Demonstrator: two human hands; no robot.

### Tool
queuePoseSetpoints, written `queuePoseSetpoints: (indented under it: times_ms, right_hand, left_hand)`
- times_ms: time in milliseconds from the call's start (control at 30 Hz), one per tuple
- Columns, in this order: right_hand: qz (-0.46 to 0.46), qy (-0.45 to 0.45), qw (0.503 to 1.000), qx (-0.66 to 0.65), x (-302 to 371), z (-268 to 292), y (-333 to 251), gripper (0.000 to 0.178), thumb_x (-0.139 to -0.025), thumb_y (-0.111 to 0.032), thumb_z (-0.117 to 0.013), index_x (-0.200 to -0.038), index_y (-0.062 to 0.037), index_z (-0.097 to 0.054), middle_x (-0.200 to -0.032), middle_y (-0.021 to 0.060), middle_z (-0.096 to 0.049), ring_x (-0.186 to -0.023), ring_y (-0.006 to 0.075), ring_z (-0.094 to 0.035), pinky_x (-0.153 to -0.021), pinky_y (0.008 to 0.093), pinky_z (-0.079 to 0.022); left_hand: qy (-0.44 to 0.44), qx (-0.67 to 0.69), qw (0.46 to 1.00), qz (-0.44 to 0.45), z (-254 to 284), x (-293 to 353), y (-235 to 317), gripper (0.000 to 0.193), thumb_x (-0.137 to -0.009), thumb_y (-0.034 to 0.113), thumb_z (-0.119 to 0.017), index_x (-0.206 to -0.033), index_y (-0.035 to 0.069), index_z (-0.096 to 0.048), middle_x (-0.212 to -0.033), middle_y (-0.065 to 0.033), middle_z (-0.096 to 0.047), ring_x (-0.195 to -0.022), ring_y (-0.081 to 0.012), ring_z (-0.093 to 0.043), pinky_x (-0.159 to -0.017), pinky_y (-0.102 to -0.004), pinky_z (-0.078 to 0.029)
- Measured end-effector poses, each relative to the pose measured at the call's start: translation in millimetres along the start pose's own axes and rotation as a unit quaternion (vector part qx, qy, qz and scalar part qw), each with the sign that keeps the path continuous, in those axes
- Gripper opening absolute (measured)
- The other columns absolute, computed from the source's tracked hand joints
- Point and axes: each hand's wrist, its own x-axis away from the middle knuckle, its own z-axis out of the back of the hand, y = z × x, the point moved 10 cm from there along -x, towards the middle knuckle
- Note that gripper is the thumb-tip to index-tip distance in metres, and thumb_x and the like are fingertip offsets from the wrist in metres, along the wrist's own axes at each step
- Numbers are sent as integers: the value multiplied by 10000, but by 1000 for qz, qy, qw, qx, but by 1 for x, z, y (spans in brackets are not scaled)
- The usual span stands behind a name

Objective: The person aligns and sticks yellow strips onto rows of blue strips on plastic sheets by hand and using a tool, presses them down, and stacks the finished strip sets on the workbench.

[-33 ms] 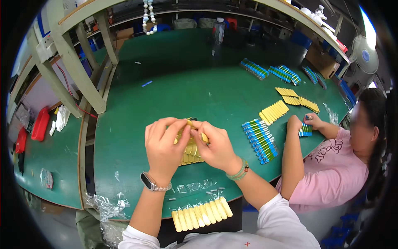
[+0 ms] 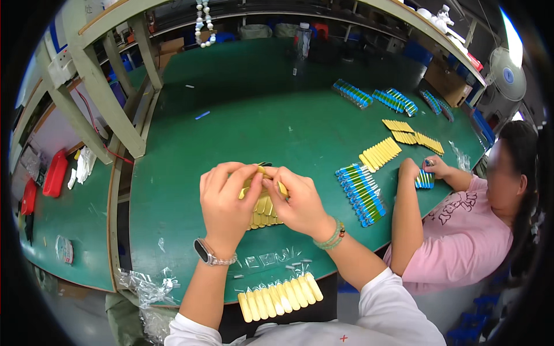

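Observation:
Above the green table, my left hand (image 2: 225, 199) and my right hand (image 2: 301, 203) meet, fingertips pinched together on a slim yellow piece (image 2: 282, 189). My fingers cover most of it, so its exact kind is hidden. Below them lies a stack of slim yellow rounded pieces (image 2: 265, 219), partly hidden by my hands. Closer to me, a row of pale yellow rounded sticks in clear plastic (image 2: 281, 297) sits at the table's front edge. Small clear wrappers (image 2: 268, 259) lie between that row and my hands.
On the right, a co-worker in a pink shirt (image 2: 456, 242) handles a blue-green strip (image 2: 425, 179). Yellow rows (image 2: 380, 154) and blue-green packs (image 2: 361, 195) lie between us. Crumpled clear plastic (image 2: 151, 285) is at the left front; a grey frame post (image 2: 107, 95) rises beyond it. A bottle (image 2: 303, 41) stands far back.

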Motion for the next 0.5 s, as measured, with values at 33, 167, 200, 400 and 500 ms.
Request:
queuePoseSetpoints:
  times_ms: [33, 167, 200, 400, 500]
  right_hand:
    - [-3, 2, 1000, -1, 1, -2, 1, 136, -849, 71, -565, -977, 28, -548, -1030, 196, -687, -815, 364, -665, -670, 349, -529]
    - [29, 7, 999, 35, 3, -3, -2, 48, -905, 32, -597, -926, 36, -555, -1006, 182, -702, -726, 346, -668, -612, 339, -518]
    - [19, -3, 999, 37, 4, -5, 0, 49, -903, 31, -597, -922, 37, -552, -978, 185, -701, -723, 351, -665, -607, 348, -517]
    - [-52, -11, 998, 19, 7, -5, 18, 85, -898, 47, -589, -860, 14, -520, -925, 183, -716, -692, 328, -686, -588, 320, -513]
    - [-19, 25, 998, -48, 6, -6, 12, 89, -868, 41, -572, -931, -2, -525, -702, 187, -575, -598, 361, -598, -523, 377, -443]
  left_hand:
    - [-6, -6, 1000, 10, 0, 1, -3, 173, -750, 106, -779, -905, 95, -703, -879, -15, -651, -813, -207, -621, -785, -362, -446]
    - [-22, 21, 999, 44, -5, 3, -10, 140, -755, 93, -768, -872, 87, -691, -860, -23, -639, -809, -218, -613, -763, -364, -446]
    - [-36, 40, 997, 57, -9, 5, -13, 129, -758, 89, -764, -861, 82, -686, -858, -27, -637, -807, -221, -609, -759, -365, -444]
    - [-61, 79, 993, 59, -17, 2, -16, 94, -768, 1, -725, -839, 10, -664, -851, -86, -639, -783, -239, -603, -681, -338, -489]
    - [-50, 112, 989, 82, -12, 2, -21, 89, -768, -1, -715, -835, 9, -657, -842, -83, -635, -784, -233, -603, -684, -334, -491]
